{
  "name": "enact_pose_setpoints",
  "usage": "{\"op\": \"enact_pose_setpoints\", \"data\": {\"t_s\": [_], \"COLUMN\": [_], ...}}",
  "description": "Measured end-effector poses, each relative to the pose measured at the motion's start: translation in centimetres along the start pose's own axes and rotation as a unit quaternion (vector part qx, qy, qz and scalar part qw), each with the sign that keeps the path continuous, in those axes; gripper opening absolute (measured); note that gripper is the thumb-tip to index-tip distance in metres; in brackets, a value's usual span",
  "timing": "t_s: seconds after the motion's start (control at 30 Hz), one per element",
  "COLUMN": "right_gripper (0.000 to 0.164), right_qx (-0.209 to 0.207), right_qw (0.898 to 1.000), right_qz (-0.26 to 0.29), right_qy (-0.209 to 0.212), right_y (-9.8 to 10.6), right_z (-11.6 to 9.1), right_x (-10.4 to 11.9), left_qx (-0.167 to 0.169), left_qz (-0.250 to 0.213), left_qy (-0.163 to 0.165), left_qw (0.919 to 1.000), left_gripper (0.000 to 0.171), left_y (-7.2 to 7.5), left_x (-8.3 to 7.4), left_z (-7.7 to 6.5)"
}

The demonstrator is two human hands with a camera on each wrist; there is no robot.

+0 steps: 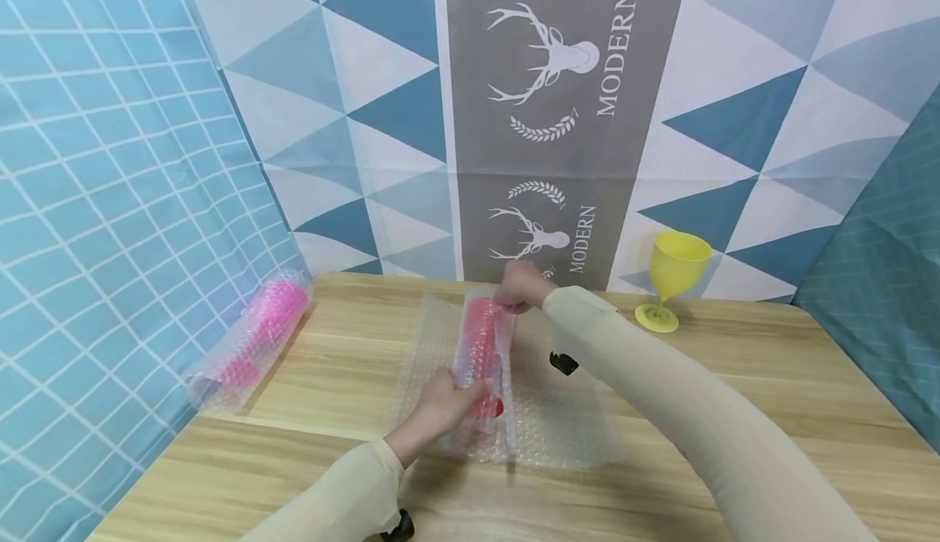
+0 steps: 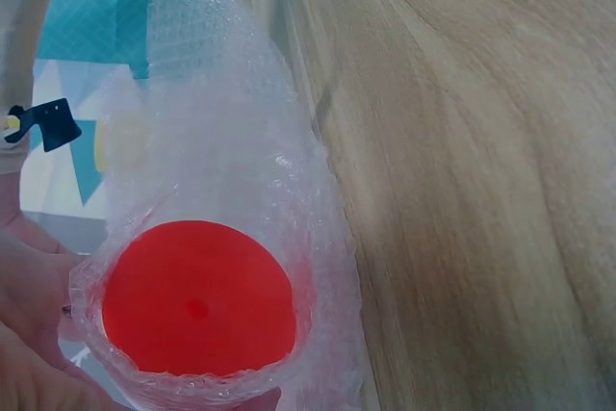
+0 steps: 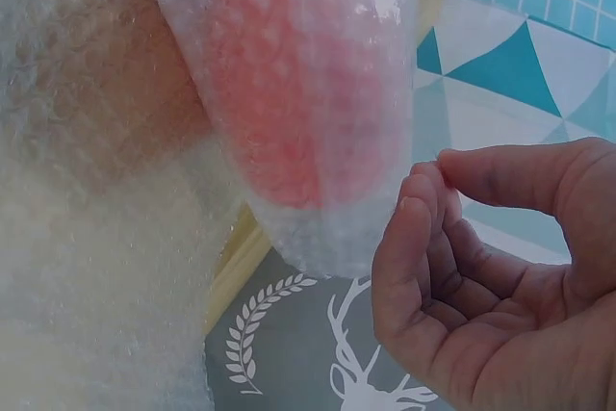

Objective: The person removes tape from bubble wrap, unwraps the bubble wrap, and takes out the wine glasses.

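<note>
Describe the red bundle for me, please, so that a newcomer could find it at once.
Find the middle of the wooden table, where bubble wrap lies spread. The red bundle there shows a round red end, unlike the pink bundle to its left and the unwrapped yellow goblet to its right.

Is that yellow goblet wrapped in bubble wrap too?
No, in the head view the yellow goblet stands bare on its round base on the wooden table.
</note>
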State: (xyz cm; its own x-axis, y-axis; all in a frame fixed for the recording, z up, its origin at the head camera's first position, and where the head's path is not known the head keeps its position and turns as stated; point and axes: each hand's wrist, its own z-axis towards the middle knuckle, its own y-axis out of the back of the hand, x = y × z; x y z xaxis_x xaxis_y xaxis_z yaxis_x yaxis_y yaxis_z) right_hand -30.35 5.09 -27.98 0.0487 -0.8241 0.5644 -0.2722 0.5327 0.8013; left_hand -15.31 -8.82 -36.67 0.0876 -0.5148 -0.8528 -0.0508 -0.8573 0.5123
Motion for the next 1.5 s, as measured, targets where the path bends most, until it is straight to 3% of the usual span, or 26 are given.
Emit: {"op": "enact_pose_setpoints", "data": {"t_s": [0.1, 0.27, 0.47, 0.8, 1.2, 1.5], "right_gripper": [0.025, 0.007, 0.017, 0.011, 0.019, 0.018], "right_qx": [0.001, 0.001, 0.001, -0.011, 0.007, 0.009], "right_qw": [1.000, 1.000, 1.000, 1.000, 0.999, 0.999], "right_qz": [0.002, -0.003, 0.005, -0.008, 0.027, 0.029], "right_qy": [-0.002, -0.003, 0.008, 0.023, 0.016, -0.016], "right_y": [0.2, 0.5, 1.1, 2.7, 4.4, 4.2], "right_z": [0.1, 0.1, -0.6, -1.7, -1.9, -1.8], "right_x": [-0.2, -0.6, -0.9, -2.4, -4.4, -5.3], "left_qx": [0.000, 0.001, 0.002, -0.005, -0.006, -0.002], "left_qz": [0.003, -0.005, -0.009, -0.008, -0.021, -0.024], "left_qy": [0.002, -0.002, -0.003, 0.006, 0.022, 0.024], "left_qw": [1.0000, 1.0000, 0.9999, 0.9999, 0.9995, 0.9994], "left_gripper": [0.050, 0.046, 0.049, 0.043, 0.049, 0.059], "left_y": [0.0, 0.1, 0.2, 0.3, 0.7, 0.4], "left_x": [0.1, 0.1, 0.1, 0.1, -0.1, 0.3], "left_z": [-0.1, -0.1, 0.0, 0.0, 0.0, 0.2]}}
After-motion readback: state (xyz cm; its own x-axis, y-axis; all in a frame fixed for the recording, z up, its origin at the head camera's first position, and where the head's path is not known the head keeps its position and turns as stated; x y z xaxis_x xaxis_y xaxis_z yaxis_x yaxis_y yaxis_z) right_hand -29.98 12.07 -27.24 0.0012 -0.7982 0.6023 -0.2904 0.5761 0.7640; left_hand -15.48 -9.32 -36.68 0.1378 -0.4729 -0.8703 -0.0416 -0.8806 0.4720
